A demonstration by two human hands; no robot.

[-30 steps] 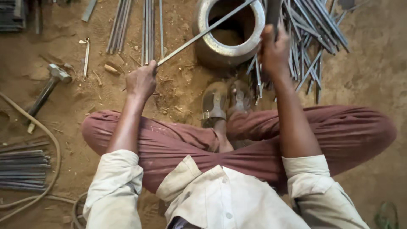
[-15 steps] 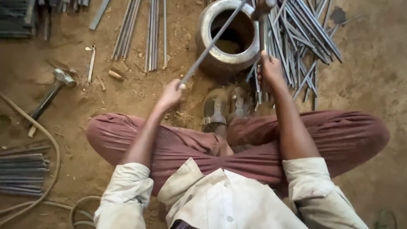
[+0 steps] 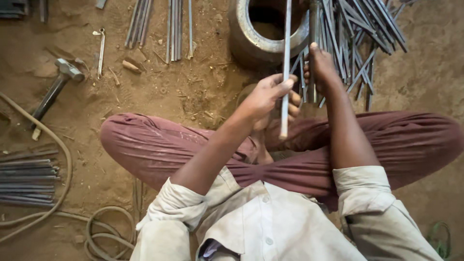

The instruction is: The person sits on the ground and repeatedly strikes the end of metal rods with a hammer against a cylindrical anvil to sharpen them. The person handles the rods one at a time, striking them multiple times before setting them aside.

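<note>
I sit cross-legged on a dirt floor. My left hand (image 3: 268, 94) grips a long thin metal rod (image 3: 286, 58) near its lower end; the rod stands almost upright and runs up over a heavy metal ring (image 3: 246, 38) in front of me. My right hand (image 3: 323, 63) is closed around another upright metal bar (image 3: 314, 21) just beside the ring's right side. A pile of thin grey rods (image 3: 360, 43) lies right of that hand.
A hammer (image 3: 57, 86) lies at the left on the dirt. More rods (image 3: 171, 24) lie at the top, and a bundle of rods (image 3: 26, 179) at the left edge. A hose (image 3: 63, 164) curves along the left and bottom. A small metal hook (image 3: 100, 46) lies near the hammer.
My left hand has swung the long rod from a slanted lie across the ring to nearly upright, moving right toward my right hand. The right hand has stayed on its bar.
</note>
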